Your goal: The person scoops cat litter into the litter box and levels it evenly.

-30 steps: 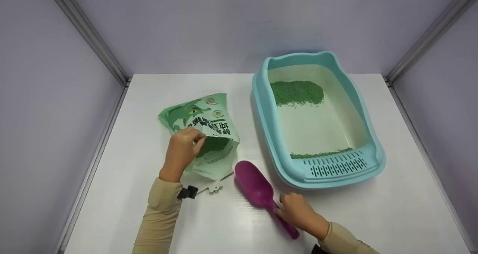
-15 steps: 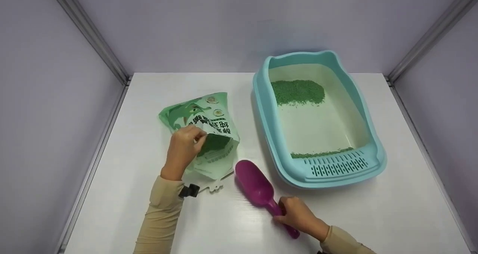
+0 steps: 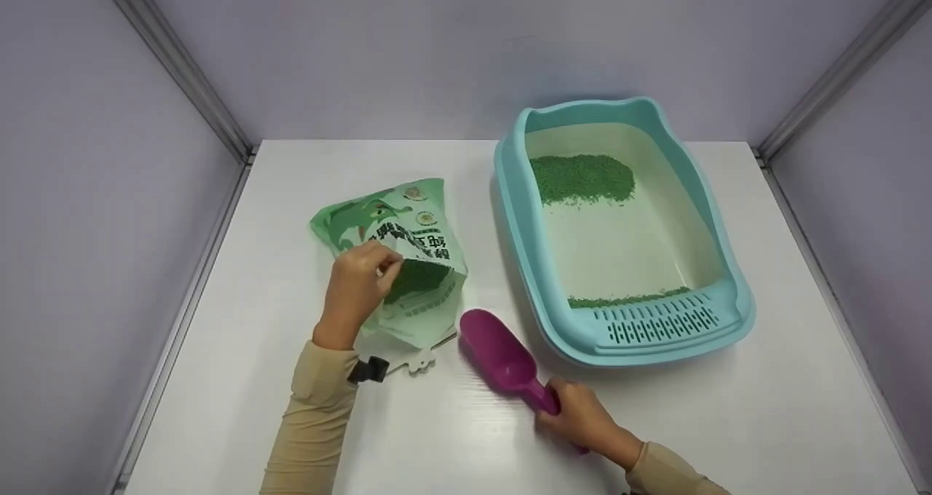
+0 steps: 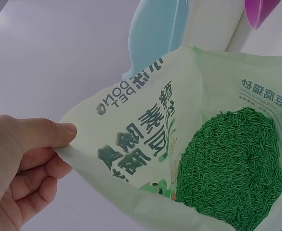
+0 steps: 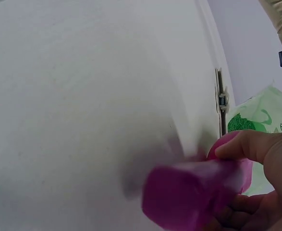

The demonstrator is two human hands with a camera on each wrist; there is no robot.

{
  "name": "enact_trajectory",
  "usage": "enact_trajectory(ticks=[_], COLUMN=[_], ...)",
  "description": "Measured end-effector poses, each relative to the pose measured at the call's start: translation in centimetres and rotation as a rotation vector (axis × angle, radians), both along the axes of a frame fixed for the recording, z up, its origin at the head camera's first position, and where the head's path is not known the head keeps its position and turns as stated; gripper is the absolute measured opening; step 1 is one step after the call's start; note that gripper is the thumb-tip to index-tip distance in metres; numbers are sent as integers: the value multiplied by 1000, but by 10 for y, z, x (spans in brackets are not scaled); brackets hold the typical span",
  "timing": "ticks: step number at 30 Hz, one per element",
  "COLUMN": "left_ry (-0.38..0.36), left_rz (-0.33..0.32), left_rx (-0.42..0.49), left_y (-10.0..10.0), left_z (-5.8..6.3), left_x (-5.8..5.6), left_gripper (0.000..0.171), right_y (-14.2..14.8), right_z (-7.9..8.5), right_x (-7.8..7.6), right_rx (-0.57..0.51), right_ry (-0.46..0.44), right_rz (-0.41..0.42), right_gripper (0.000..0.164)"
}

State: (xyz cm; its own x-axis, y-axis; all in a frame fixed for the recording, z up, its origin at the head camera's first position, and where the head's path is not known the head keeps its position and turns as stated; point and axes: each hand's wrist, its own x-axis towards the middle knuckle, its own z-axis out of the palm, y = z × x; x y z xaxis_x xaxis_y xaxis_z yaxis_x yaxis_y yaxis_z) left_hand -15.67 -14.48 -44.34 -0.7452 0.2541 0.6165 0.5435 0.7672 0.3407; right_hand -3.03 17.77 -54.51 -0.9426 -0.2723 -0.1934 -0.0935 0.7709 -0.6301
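Observation:
My left hand (image 3: 357, 280) pinches the rim of an open green cat litter bag (image 3: 411, 215) between thumb and fingers. Green litter pellets (image 4: 232, 168) fill the bag's inside in the left wrist view, and the mouth gapes toward me. Low over the table, my right hand (image 3: 582, 418) grips the handle of a purple scoop (image 3: 499, 353), whose bowl points up and left toward the bag. In the right wrist view the scoop (image 5: 179, 192) is blurred, with the thumb laid along its handle.
A blue litter box (image 3: 520, 240) stands to the right of the bag. A heap of green pellets (image 3: 586, 178) lies at its far end, with a thin line of them near the front grille. A thin pale object with a scalloped edge (image 3: 420, 364) lies in front of the bag.
My right hand has closed its fingers around the scoop's handle, and the scoop has turned and lifted slightly. My left hand stays at the bag's rim.

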Motion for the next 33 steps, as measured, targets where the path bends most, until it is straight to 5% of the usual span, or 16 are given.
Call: enact_trajectory(ticks=[8, 18, 33], left_ry=[0, -7, -14], left_rz=[-4, -5, 3], left_rx=[15, 21, 16], left_y=[-1, 0, -1], left_z=[0, -1, -2], left_x=[0, 1, 2], left_gripper=[5, 4, 4], right_y=[-1, 0, -8], right_z=[-5, -6, 7], right_x=[-2, -5, -10], right_rx=[4, -135, -158], right_ry=[3, -86, 13], right_rz=[-43, -25, 54], right_gripper=[16, 14, 14])
